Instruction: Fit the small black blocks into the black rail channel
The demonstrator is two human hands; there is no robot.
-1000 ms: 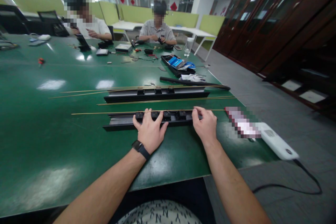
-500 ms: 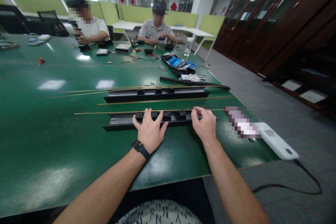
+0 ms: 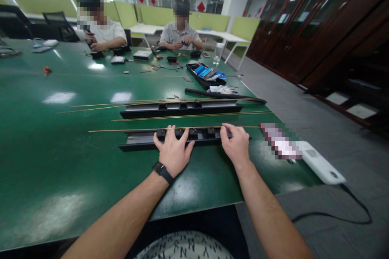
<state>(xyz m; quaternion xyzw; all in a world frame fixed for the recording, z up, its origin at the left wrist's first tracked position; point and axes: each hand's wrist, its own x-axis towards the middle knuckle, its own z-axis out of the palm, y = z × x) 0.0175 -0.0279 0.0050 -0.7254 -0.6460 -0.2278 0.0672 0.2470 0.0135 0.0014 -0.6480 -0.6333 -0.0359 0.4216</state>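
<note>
A black channel rail (image 3: 139,140) with small black blocks (image 3: 209,132) in it lies in front of me on the table. My left hand (image 3: 174,149) spreads its fingers over the rail, the fingertips resting on the blocks and the rail's far edge. A thin brass-coloured rod (image 3: 121,131) runs lengthwise along that far edge and passes by my left fingertips. Towards the rail's right end, my right hand (image 3: 236,143) is closed, thumb and forefinger pinched on the rod. The curled fingers hide part of the rod and of the rail.
Behind lies a second black rail (image 3: 146,112), with more thin rods (image 3: 188,116) around it. A black tray (image 3: 194,73) of blue items stands farther back. At right are a blurred phone (image 3: 279,141) and a white device (image 3: 319,162) with a cable. Two people sit across the table.
My right hand has shifted slightly left along the rail. The rod's left end sits a little farther right. My left hand has stayed in place.
</note>
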